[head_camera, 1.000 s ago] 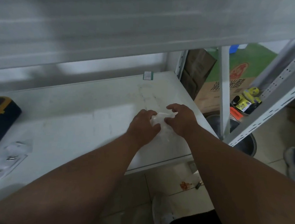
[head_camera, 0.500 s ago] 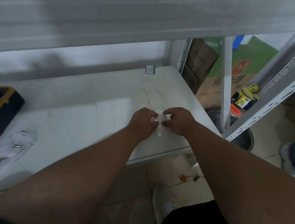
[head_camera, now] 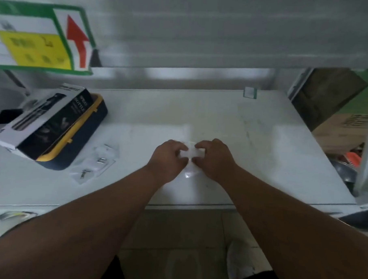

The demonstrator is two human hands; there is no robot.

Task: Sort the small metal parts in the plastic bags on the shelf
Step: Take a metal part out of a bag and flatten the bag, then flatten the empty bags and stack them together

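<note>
Head view: left hand (head_camera: 170, 157) and right hand (head_camera: 213, 158) each pinch one small clear bag (head_camera: 190, 158), held between them just above the shelf (head_camera: 262, 155), near its front edge. Judged step: working one bag open or shut. The next move calls for a firm two-sided hold. Its contents cannot be made out. Further left, more bags (head_camera: 93, 165) lie flat beside a box (head_camera: 44, 120), with metal parts (head_camera: 101, 160) inside.

A black-and-white carton (head_camera: 42, 120) lies on a navy-and-yellow case (head_camera: 82, 139) under an arrow sign (head_camera: 56, 39).
</note>
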